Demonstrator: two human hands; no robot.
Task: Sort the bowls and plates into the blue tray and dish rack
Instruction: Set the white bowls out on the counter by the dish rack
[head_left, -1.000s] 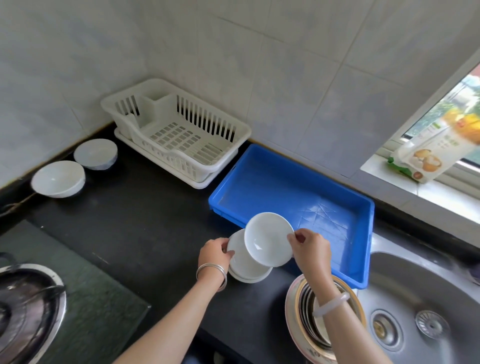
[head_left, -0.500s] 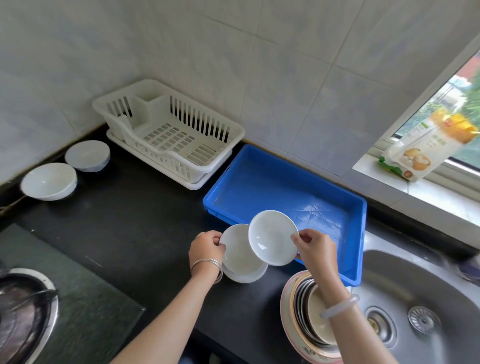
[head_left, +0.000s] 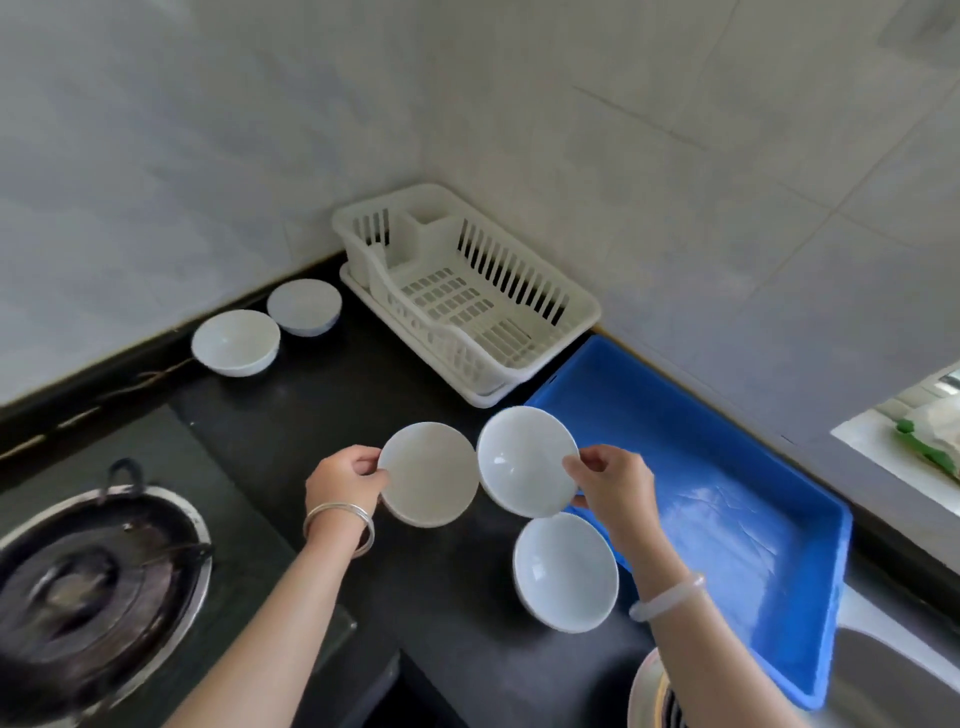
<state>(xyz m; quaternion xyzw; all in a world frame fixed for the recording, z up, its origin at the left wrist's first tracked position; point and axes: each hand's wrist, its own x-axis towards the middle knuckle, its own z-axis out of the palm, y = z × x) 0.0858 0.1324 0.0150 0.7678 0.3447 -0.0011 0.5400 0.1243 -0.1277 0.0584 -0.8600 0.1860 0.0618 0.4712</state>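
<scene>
My left hand (head_left: 343, 480) pinches the rim of a small white plate (head_left: 428, 474), lifted above the black counter. My right hand (head_left: 613, 486) pinches a white bowl (head_left: 524, 460) by its right rim, tilted toward me, just left of the blue tray (head_left: 737, 499). Another white bowl (head_left: 566, 571) sits on the counter below them, at the tray's near left edge. The white dish rack (head_left: 467, 291) stands against the wall behind, with nothing in it. Two more white bowls, one (head_left: 236, 341) and the other (head_left: 304, 306), rest on the counter left of the rack.
A gas burner (head_left: 88, 577) with a dark pan support fills the lower left. A steel sink (head_left: 893, 680) lies at the lower right, with stacked dishes (head_left: 649, 696) at the bottom edge. A window sill (head_left: 904, 447) carries a package at far right.
Both hands have lifted and separated the stack: the left now holds the plate up and leftward, the right holds one bowl, and a bowl underneath stays on the counter. The view swung left.
</scene>
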